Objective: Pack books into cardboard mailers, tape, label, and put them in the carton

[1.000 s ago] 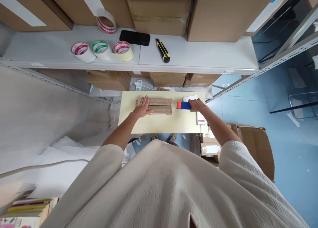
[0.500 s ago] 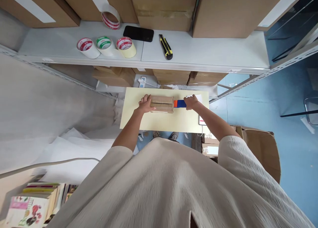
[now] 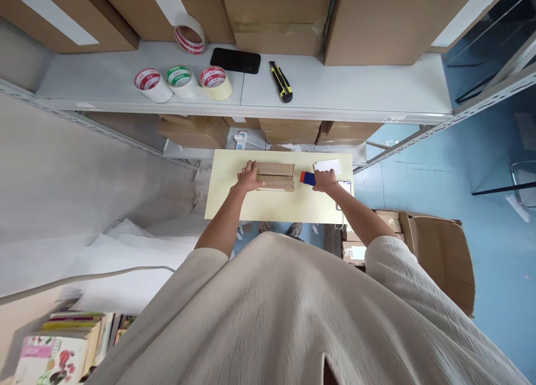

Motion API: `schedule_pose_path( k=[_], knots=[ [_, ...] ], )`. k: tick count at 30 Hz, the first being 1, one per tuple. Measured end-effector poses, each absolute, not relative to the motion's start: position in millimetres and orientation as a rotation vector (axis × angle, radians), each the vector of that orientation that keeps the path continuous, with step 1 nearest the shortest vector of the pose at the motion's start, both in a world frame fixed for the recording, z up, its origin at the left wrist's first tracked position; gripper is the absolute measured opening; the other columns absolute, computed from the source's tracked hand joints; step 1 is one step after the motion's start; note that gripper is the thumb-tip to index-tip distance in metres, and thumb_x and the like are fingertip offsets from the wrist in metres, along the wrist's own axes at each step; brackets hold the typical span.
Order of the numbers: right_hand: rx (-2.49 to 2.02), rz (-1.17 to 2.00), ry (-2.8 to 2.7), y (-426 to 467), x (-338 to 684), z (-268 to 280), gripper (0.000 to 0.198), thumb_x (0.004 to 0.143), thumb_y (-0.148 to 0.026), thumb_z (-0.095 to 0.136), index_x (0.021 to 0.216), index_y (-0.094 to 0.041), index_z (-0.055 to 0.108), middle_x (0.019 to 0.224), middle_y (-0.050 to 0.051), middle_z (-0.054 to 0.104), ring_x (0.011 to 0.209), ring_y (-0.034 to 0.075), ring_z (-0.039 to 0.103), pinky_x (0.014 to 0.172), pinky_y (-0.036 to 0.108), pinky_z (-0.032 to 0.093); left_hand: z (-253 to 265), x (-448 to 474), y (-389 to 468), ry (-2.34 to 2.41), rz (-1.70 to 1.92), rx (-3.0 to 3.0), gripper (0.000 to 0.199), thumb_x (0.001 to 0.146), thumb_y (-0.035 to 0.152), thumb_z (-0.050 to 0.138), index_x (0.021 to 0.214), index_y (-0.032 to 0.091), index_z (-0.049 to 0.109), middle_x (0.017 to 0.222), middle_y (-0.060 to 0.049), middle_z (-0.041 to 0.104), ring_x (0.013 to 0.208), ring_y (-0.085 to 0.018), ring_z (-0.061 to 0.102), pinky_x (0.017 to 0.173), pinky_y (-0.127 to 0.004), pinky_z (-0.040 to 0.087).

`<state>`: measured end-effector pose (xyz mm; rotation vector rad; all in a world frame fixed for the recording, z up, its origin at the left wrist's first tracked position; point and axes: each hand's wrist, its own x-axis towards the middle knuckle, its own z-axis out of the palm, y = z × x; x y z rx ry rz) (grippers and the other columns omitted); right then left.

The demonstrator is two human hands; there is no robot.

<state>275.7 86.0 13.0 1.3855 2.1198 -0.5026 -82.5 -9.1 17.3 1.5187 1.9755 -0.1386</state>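
Note:
A small cardboard box (image 3: 277, 183) lies on the pale yellow table (image 3: 226, 206), a dark seam running lengthwise along its top. My left hand (image 3: 248, 179) spans its left end, fingers on the far side and thumb toward me, holding it down. To the right of the box, my right hand (image 3: 325, 181) is closed around a blue tool with an orange-red end (image 3: 309, 178). That end points left, a short gap from the box. My fingers cover the rest of the tool, so its exact kind cannot be told.
White paper (image 3: 328, 165) and a phone (image 3: 344, 187) with a cable lie at the table's right. On the shelf (image 3: 355, 89) above are several tape rolls (image 3: 216, 83), a black phone (image 3: 235, 60) and a utility knife (image 3: 281, 82). An open carton (image 3: 439, 256) stands at right.
My right hand has drawn the blue tool slightly right, from touching or nearly touching the box's right end to a clear gap. My left hand stays on the box.

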Motion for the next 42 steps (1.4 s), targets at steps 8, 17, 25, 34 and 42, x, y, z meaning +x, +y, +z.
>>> schedule_pose_path(
  k=[8, 17, 25, 34, 42],
  knots=[
    [1.868, -0.677, 1.937, 44.6, 308.9, 2.2, 0.049, 0.113, -0.038, 0.046, 0.150, -0.009, 0.059, 0.144, 0.030, 0.074, 0.139, 0.043, 0.067, 0.120, 0.055, 0.042, 10.2, -83.1, -13.5, 1.961, -0.012, 1.539, 0.124, 0.089, 0.063, 0.090, 0.188, 0.027, 0.025, 0.199, -0.023, 0.004, 0.178, -0.053, 0.026, 0.139, -0.068, 0.031],
    [1.928, -0.650, 1.892, -4.8, 285.3, -8.2, 0.050, 0.114, -0.027, 0.050, 0.161, -0.013, 0.057, 0.158, 0.027, 0.066, 0.151, 0.038, 0.060, 0.121, 0.049, 0.045, -8.8, -75.7, -59.6, 2.061, 0.498, 1.483, 0.104, 0.102, 0.060, 0.077, 0.187, 0.026, 0.028, 0.193, -0.024, 0.027, 0.176, -0.049, 0.032, 0.136, -0.070, 0.038],
    [1.941, -0.776, 2.276, -16.3, 235.6, 24.2, 0.069, 0.108, -0.032, 0.049, 0.175, -0.018, 0.042, 0.162, 0.024, 0.063, 0.138, 0.037, 0.067, 0.112, 0.050, 0.058, -17.6, -77.1, -92.8, 1.993, 0.596, 1.382, 0.111, 0.100, 0.035, 0.078, 0.189, 0.017, 0.014, 0.182, -0.028, 0.043, 0.173, -0.040, 0.042, 0.139, -0.057, 0.040],
    [2.089, -1.136, 2.341, -29.1, 187.3, 46.4, 0.093, 0.094, -0.025, 0.058, 0.182, -0.020, 0.029, 0.161, 0.022, 0.066, 0.135, 0.034, 0.071, 0.110, 0.052, 0.064, -3.1, -88.8, -82.5, 1.951, 0.733, 1.186, 0.085, 0.110, 0.038, 0.062, 0.185, 0.016, 0.027, 0.146, -0.020, 0.076, 0.136, -0.034, 0.075, 0.119, -0.050, 0.060],
    [2.136, -1.293, 2.241, -25.2, 187.4, 31.2, 0.072, 0.099, -0.029, 0.055, 0.171, -0.024, 0.052, 0.165, 0.020, 0.064, 0.146, 0.032, 0.069, 0.107, 0.047, 0.067, 4.9, -87.7, -88.7, 1.892, 0.557, 1.680, 0.062, 0.104, 0.017, 0.056, 0.167, 0.016, 0.059, 0.180, -0.023, 0.050, 0.170, -0.039, 0.047, 0.137, -0.059, 0.043]
  ],
)
